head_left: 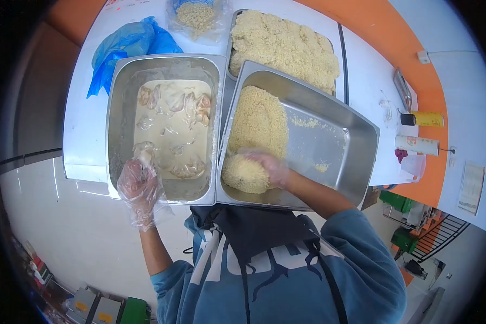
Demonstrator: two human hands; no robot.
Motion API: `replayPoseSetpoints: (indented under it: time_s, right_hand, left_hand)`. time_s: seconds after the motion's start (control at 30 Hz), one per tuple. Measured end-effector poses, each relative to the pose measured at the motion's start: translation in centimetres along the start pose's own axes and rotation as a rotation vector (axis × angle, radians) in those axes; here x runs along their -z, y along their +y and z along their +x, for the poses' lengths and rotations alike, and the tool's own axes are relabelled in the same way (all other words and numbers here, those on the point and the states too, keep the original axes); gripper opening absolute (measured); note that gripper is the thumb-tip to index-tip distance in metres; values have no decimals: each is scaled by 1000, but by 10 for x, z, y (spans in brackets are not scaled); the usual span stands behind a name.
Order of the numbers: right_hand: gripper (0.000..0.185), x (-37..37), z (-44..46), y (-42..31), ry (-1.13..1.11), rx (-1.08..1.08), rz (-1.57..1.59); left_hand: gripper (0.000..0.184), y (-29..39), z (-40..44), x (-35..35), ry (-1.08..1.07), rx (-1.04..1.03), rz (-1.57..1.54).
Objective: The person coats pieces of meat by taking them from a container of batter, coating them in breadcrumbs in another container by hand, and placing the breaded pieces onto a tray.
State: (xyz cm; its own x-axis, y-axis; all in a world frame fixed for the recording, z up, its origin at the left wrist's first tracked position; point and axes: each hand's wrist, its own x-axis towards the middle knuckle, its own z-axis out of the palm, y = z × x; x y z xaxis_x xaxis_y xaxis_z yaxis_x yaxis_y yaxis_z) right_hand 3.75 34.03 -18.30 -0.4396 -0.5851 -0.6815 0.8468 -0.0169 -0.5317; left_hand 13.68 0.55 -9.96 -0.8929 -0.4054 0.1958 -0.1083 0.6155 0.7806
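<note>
Fingers of the right hand (264, 166) curve over crumbs (247, 176), frame centre; left hand (139, 186) is by batter (164, 143); grips I cannot tell; crumbing seems underway, calling for even pressing.

– From the middle of the view, what's at one or two o'clock?
– An orange wall band (380, 27) at half past one, and at two a small white box (423, 56) with a cable (453, 51) running off it.
– And around three?
– A yellow container (429, 119), then a white roll (418, 144), then a clear tub (415, 167) at three itself. A paper sheet (471, 187) hangs farther out, just past three.
– Lower down?
– Towards four, an upper green box (397, 201), a lower green box (404, 239) and a black barred rack (443, 236).
– And half past seven?
– Grey boxes (81, 304), a third green box (135, 311) beside them.
</note>
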Motion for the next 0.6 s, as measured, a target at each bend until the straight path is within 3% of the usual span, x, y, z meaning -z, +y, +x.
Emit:
replayPoseSetpoints:
  time_s: [0.07, 0.13, 0.33, 0.43, 0.6]
  right_hand:
    - [42, -11, -14, -43, 29, 22, 293]
    - [44, 2, -5, -75, 68, 154, 214]
    - [69, 8, 23, -78, 460, 787, -2000]
    - [83, 1, 26, -60, 453, 672, -1974]
    - [87, 9, 24, -61, 471, 692, -1871]
  left_hand:
    - [21, 0, 1, -1, 14, -29, 76]
    - [21, 1, 1, -1, 18, -44, 127]
    - [22, -6, 1, -3, -2, -68, 185]
    - [23, -7, -2, -2, -9, -40, 160]
    - [24, -16, -2, -3, 19, -80, 153]
